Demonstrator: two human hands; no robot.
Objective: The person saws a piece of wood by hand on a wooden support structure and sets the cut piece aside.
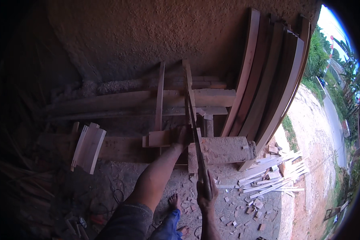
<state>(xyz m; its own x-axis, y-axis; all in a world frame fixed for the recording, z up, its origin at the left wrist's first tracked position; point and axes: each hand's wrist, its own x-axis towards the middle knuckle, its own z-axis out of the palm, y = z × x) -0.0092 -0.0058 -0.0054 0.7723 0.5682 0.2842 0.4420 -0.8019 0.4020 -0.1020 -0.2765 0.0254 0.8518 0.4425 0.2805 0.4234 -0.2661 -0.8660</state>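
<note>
A handsaw [201, 160], seen almost edge-on, stretches away from me with its thin blade pointing to the wall. My right hand [207, 190] is closed around its handle at the near end. Just left of the blade, my left hand [182, 137] grips the right end of a short pale board [161, 138]; its fingers are in shadow and partly hidden. The board rests over a low beam [120, 149]. The blade passes close beside the board's right end and the thick wooden block [230, 150]; whether it touches the wood I cannot tell.
Long planks [264, 80] lean on the wall [148, 36] at the right. Two narrow strips [160, 96] stand against it further left. Short boards [88, 147] are stacked at the left. Offcuts [272, 176] litter the ground, near my bare foot [174, 201].
</note>
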